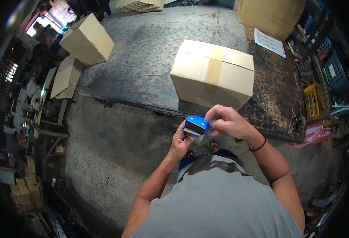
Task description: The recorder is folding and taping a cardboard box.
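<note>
In front of my body, my left hand [178,143] is closed around a blue tape dispenser [197,120] with a dark front and a tan strip below it. My right hand [230,123] reaches to the dispenser's right side, its fingers bent and the fingertips close together at the edge. Whatever lies between those fingertips is too small to make out. Just beyond both hands, a closed cardboard box [192,59] rests at the near edge of the table, a band of brown tape [214,69] running over its top and down its near side.
The worn table [142,51] spans the far side. An open cardboard box [89,41] and flattened cardboard [68,77] are at left. A large carton [271,16] and printed sheet [269,43] lie far right. A yellow crate [314,101] stands right of the table.
</note>
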`<state>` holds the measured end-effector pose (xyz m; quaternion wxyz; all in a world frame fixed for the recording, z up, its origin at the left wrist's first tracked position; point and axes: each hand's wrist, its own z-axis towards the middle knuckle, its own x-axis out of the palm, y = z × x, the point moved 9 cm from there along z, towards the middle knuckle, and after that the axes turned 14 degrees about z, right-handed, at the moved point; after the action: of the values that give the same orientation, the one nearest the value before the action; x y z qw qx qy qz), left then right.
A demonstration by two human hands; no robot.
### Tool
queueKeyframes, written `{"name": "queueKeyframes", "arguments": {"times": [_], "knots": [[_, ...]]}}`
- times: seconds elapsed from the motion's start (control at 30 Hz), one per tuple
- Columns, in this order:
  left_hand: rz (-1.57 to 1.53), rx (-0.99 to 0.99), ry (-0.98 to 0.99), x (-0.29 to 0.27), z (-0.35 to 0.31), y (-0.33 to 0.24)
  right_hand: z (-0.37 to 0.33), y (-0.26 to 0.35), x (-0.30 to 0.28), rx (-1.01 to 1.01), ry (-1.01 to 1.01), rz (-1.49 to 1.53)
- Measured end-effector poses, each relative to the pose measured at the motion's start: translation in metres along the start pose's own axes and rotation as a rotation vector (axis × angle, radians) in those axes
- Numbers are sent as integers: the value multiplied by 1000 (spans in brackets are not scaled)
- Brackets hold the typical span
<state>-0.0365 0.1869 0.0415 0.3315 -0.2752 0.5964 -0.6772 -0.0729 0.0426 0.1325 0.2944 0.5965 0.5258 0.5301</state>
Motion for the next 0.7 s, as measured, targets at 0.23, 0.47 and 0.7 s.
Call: {"name": "queueKeyframes", "arguments": {"times": [0.23,0.47,0.7], "knots": [[-685,-268,124,7,5,-5,0,-30,-17,-198,29,45],[-963,-235,423,35,6,-26,-22,-11,34,-178,202,336],[-302,-92,221,39,48,-65,-84,32,-2,-436,-223,554]]}}
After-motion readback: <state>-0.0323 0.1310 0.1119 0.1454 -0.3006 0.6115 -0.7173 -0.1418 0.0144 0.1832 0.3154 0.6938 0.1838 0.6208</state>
